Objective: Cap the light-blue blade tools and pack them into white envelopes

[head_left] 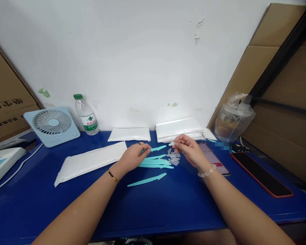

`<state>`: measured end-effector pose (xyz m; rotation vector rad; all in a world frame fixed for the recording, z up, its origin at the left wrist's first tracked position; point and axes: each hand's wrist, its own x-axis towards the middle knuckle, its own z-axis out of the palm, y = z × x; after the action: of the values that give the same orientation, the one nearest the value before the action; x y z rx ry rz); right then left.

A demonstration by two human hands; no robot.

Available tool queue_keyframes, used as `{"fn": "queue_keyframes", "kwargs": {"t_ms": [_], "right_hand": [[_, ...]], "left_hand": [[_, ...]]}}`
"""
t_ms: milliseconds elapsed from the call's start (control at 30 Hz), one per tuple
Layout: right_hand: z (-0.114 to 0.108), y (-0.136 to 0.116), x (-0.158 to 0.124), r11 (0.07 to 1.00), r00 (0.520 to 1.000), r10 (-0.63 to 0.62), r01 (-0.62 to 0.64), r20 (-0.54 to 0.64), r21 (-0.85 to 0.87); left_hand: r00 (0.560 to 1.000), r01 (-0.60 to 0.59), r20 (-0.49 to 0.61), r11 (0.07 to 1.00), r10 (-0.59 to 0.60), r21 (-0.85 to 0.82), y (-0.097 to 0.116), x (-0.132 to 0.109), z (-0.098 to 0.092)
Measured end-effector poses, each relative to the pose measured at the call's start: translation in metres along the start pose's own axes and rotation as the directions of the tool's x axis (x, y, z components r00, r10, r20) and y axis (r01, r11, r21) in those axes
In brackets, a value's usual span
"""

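Note:
My left hand point(135, 154) is closed around the handle of a turquoise eyebrow razor point(158, 149), its blade end pointing right. In a pinch, my right hand point(190, 149) holds a small translucent blade cap point(171, 144) just beyond that tip, apart from it. Below the hands lies a bunch of similar turquoise razors point(155, 162), partly hidden by my left hand. Several loose translucent caps point(174, 159) are heaped at their right ends. Nearer to me, a single razor point(146, 180) lies by itself on the blue table point(153, 207).
A white padded envelope point(91, 161) lies left of my hands; another envelope point(129, 134) and a stack of them point(180, 129) sit by the wall. A blue fan point(53, 124) and water bottle point(86, 115) stand left. Two phones point(215, 160), point(261, 173) and a bagged cup point(231, 119) are right.

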<state>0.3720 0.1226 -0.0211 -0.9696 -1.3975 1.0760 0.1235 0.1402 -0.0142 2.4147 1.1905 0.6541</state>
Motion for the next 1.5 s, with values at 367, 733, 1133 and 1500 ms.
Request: {"fn": "queue_keyframes", "kwargs": {"t_ms": [367, 733, 1133, 1500], "right_hand": [[0.015, 0.001, -0.006, 0.978, 0.978, -0.027, 0.069, 0.205, -0.199], [-0.021, 0.027, 0.017, 0.662, 0.967, -0.092, 0.239, 0.238, -0.711], [-0.022, 0.034, 0.016, 0.593, 0.978, 0.080, 0.111, 0.195, -0.798], [-0.021, 0.009, 0.010, 0.788, 0.985, 0.023, 0.087, 0.171, -0.610]], "left_hand": [[0.999, -0.034, 0.028, 0.999, 0.034, -0.007, 0.004, -0.002, 0.001], [1.000, 0.002, 0.015, 0.985, -0.004, 0.173, -0.026, 0.014, 0.018], [0.983, 0.098, 0.142, 0.989, -0.114, 0.112, -0.007, 0.012, 0.023], [0.980, 0.177, 0.084, 0.984, -0.179, 0.028, -0.009, 0.011, 0.015]]}}
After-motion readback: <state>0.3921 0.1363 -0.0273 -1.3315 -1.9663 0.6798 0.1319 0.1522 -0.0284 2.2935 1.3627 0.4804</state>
